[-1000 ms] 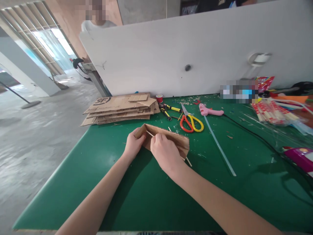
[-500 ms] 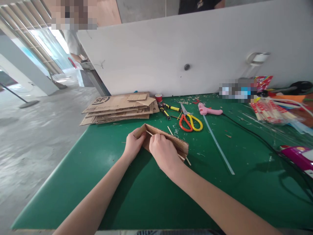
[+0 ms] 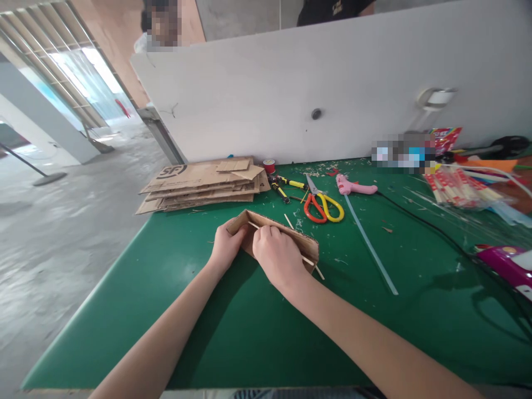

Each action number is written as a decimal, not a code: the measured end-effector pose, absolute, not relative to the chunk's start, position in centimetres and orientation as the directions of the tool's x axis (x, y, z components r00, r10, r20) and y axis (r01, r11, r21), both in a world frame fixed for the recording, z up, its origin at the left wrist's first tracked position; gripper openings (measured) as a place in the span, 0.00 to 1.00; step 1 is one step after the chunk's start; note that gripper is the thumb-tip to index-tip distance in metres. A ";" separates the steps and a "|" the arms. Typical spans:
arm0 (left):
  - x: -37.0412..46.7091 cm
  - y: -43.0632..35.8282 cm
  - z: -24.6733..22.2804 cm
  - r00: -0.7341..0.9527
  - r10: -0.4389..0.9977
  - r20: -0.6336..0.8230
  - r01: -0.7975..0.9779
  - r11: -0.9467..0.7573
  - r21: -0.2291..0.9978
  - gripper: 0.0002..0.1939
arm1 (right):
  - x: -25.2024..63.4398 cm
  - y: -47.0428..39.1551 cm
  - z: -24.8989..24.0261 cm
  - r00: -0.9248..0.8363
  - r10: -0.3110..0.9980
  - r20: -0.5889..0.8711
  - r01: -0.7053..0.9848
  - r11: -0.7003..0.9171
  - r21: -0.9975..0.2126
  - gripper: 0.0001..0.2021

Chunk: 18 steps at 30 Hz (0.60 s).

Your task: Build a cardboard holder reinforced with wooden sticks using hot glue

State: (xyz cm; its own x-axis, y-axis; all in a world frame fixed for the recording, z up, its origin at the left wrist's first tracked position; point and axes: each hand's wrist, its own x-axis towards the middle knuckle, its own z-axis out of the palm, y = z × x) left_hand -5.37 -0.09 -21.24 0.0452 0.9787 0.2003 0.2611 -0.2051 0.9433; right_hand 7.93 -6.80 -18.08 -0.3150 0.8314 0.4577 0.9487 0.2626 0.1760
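Observation:
A small open cardboard box (image 3: 305,244) stands on the green table in front of me. My left hand (image 3: 228,244) grips its left end, thumb inside and fingers around the outer wall. Inside the box, my right hand (image 3: 276,254) is closed on a thin wooden stick (image 3: 307,260), which runs lengthwise and shows on both sides of the hand. A second wooden stick (image 3: 319,272) lies on the table, partly hidden by the box. My right fingertips are out of sight behind the knuckles.
Flattened cardboard sheets (image 3: 195,183) are stacked at the back left. Pliers (image 3: 280,190), scissors (image 3: 320,205) and a pink glue gun (image 3: 355,187) with a clear glue stick (image 3: 369,244) lie behind the box. Packaged sticks (image 3: 457,188) and a purple object (image 3: 505,263) are on the right.
Both hands stay nearly in place on the box and stick; the right hand shifts very slightly. A person in the background has moved to the right behind the panel.

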 end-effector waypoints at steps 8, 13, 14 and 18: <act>-4.9 -0.4 -21.0 -0.045 0.981 0.189 0.145 -0.181 0.973 0.16 | 7.9 -5.5 -15.5 -0.485 0.792 0.371 0.868 0.386 0.311 0.10; -5.1 0.0 -20.7 -0.065 0.981 0.184 0.063 -0.180 0.982 0.33 | 8.2 -3.4 -11.9 -0.647 0.741 0.177 0.729 0.534 0.428 0.08; -5.1 0.1 -20.6 -0.051 0.984 0.173 0.070 -0.169 0.983 0.32 | 8.3 -3.0 -11.4 -0.664 0.737 0.127 0.704 0.560 0.437 0.08; -5.3 0.0 -20.2 -0.064 0.995 0.083 -0.012 -0.084 0.996 0.24 | 8.3 -2.1 -10.2 -0.700 0.713 -0.047 0.613 0.632 0.474 0.08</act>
